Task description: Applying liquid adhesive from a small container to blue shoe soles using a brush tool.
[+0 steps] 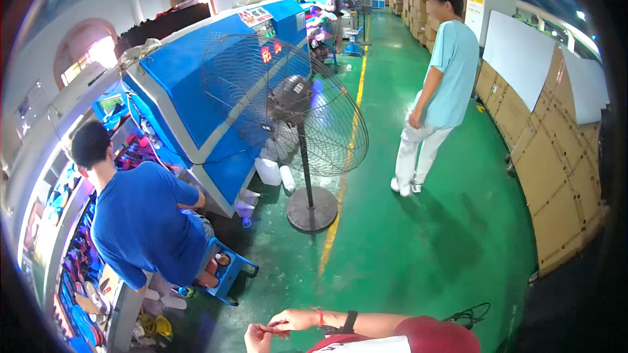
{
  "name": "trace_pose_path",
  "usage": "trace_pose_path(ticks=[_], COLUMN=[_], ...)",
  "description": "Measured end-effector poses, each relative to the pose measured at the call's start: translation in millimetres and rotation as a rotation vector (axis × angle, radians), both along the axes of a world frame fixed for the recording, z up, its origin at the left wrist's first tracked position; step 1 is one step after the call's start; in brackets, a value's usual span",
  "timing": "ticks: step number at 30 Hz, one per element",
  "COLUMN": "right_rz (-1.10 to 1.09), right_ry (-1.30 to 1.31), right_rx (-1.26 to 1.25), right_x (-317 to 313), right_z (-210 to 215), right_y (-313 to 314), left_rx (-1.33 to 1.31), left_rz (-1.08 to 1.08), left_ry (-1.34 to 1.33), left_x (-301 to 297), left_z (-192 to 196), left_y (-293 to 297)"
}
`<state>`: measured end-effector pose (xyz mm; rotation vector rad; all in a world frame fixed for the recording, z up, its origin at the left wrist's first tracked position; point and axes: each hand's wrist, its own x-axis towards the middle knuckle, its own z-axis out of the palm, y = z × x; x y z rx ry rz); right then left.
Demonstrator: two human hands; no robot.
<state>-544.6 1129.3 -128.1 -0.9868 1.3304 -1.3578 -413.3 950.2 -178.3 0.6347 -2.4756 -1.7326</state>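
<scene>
My two hands meet at the lower edge of the head view, in front of my red sleeve. My right hand reaches in from the right, with a red string and a dark watch on its wrist. Its fingers are closed and touch those of my left hand, which is also closed in a pinch. Anything between the fingertips is too small or too hidden to make out. A piece of white cloth or paper lies below my right forearm.
A black standing fan stands ahead beside a blue machine. At left, a person in blue sits on a blue wheeled stool by racks of shoe parts. Another person stands in the aisle, near cardboard panels on the right.
</scene>
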Motion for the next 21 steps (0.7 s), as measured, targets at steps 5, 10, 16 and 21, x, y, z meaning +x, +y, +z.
trace_pose_path(ticks=[5,10,16,21], right_rz=[0.129,0.268,0.153,-0.042], right_ry=[-0.092,-0.252,0.031,0.062], right_rx=[0.006,0.042,0.153,0.167], right_x=[56,109,151,148], right_z=[-26,-31,-2,-1], right_y=[-14,-8,41,97], left_rx=[0.141,0.401,0.222,0.504], left_rz=[0.163,0.312,0.214,0.111], left_ry=[0.017,0.064,0.040,0.068], left_x=[69,133,174,141], left_z=[23,45,2,20], left_y=[20,55,85,122])
